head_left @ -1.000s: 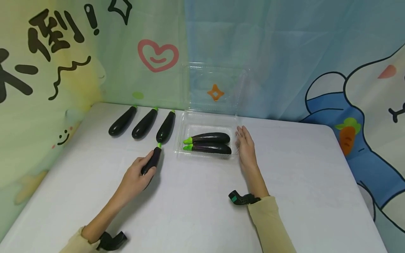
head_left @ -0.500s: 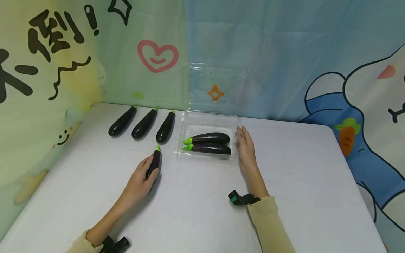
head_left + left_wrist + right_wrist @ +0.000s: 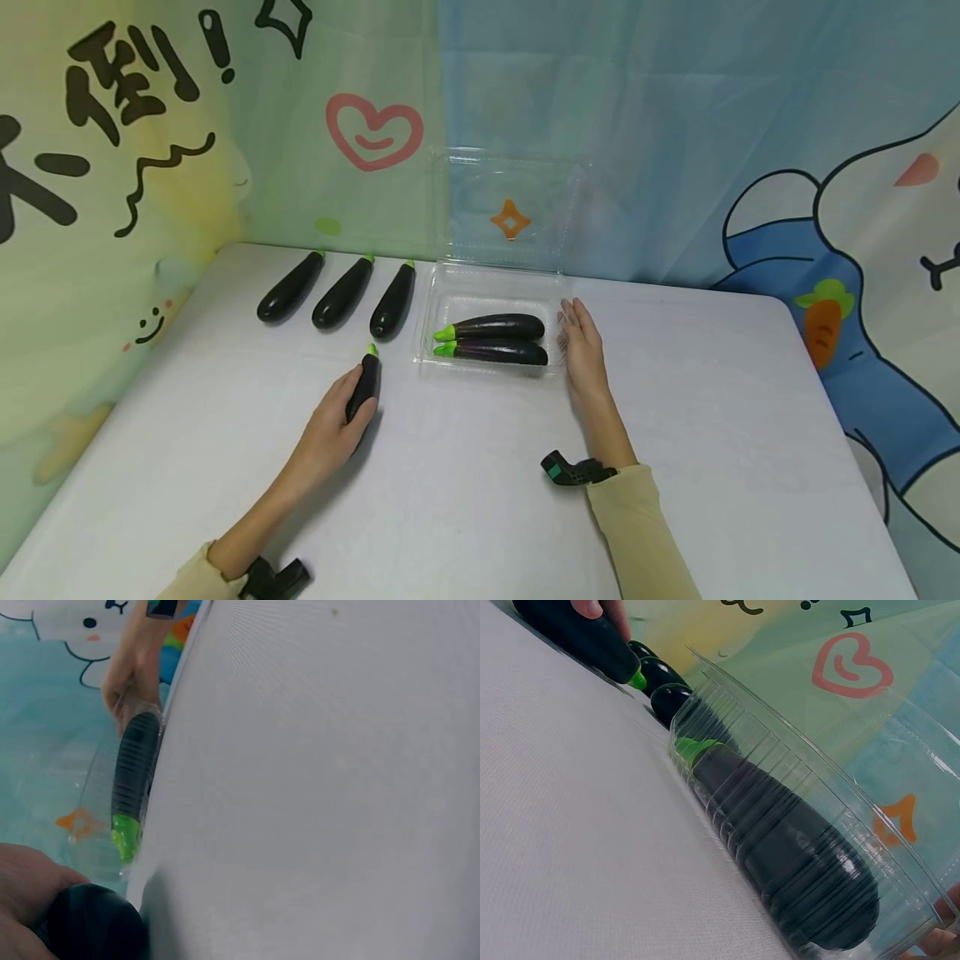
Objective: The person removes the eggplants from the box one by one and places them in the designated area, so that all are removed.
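My left hand (image 3: pixel 330 429) grips a dark eggplant (image 3: pixel 365 383), thumb on one side and fingers on the other, its green stem end pointing away from me. The right wrist view also shows this held eggplant (image 3: pixel 585 637), close over the table. To its right stands a clear plastic clamshell box (image 3: pixel 495 287) with its lid raised. Two eggplants lie side by side in the front half of the box, the rear one (image 3: pixel 498 326) and the front one (image 3: pixel 495 352), stems to the left. My right hand (image 3: pixel 587 354) rests with straight fingers against the box's right side.
Three more eggplants lie in a slanted row at the back left: the left one (image 3: pixel 291 288), the middle one (image 3: pixel 343 293) and the right one (image 3: pixel 393 302). The white table (image 3: pixel 465 483) ends at a printed curtain (image 3: pixel 645 150) behind the box.
My left hand has drawn the held eggplant slightly toward me and turned it more upright in view, its stem now apart from the row's right eggplant. The right hand and the box stay put.
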Demonstrator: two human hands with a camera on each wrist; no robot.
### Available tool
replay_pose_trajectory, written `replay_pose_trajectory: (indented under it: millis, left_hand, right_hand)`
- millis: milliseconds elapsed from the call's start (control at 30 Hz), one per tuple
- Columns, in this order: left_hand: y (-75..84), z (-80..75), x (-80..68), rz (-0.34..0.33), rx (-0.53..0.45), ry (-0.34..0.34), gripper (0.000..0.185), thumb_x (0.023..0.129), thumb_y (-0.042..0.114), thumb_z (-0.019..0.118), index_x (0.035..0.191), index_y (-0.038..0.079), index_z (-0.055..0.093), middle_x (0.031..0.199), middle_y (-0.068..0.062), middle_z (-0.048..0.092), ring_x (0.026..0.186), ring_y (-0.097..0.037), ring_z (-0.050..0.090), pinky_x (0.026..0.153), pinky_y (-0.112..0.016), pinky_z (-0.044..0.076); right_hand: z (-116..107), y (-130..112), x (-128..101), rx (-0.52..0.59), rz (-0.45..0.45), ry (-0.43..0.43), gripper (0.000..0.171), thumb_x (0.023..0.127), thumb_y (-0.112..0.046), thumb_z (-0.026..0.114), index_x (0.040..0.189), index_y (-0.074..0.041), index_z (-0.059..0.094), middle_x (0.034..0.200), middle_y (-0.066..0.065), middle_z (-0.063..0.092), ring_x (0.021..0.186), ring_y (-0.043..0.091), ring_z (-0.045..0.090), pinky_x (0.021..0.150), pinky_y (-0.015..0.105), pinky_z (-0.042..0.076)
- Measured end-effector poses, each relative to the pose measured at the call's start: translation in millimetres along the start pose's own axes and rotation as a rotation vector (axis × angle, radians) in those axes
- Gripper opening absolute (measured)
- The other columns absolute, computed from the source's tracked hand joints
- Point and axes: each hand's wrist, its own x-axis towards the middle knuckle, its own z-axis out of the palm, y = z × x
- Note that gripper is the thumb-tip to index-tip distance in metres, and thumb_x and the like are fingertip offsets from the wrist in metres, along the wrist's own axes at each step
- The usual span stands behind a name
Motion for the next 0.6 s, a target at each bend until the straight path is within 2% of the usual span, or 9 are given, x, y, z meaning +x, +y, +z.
replay_pose_trajectory:
  millis: [333,600]
  left_hand:
    - [4.3,-3.7,0.3,-0.015,0.058,-0.041,0.063,0.104,0.031,0.041,0.152,-0.004,0.019,0.157,-0.025,0.025,0.144,-0.043,0.025,0.114,-0.059,0.026]
    - [6.6,-6.2,1.7,-0.023,0.067,-0.058,0.064,0.105,0.031,0.039,0.152,-0.006,0.017,0.158,-0.025,0.022,0.146,-0.043,0.021,0.115,-0.059,0.023]
  right_hand:
    - [-0.1,1.0,0.9,0.004,0.007,0.005,0.056,0.106,-0.017,0.03,0.156,-0.006,0.008,0.163,0.005,0.02,0.15,0.019,0.022,0.122,0.035,0.019]
    - [-0.9,0.4,0.2,0.008,0.012,0.009,0.056,0.106,-0.017,0.03,0.156,-0.006,0.008,0.163,0.004,0.02,0.15,0.019,0.022,0.122,0.034,0.019]
